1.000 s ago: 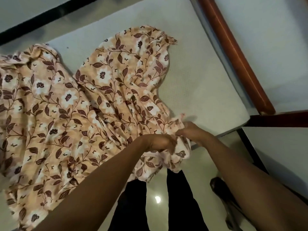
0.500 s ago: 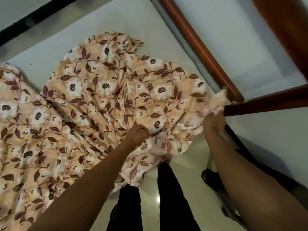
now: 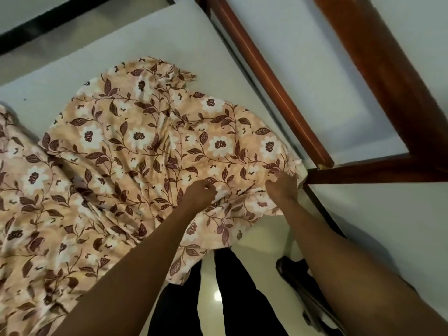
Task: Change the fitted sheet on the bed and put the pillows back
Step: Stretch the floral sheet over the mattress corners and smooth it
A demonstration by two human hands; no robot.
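Dim, flat light, a glare spot on the glossy pale floor point(image 3: 217, 297), the peach floral fabric sheet point(image 3: 135, 151) blurred at lower left.

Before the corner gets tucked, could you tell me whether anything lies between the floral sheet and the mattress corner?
Nothing visible does: the peach floral sheet in the right hand lies at the corner of the white mattress, beside the brown wooden frame.

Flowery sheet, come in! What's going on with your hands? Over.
Left hand grips flowery sheet; right hand grips it at mattress corner. Sheet bunched, mattress partly bare. Wooden frame close by right hand.
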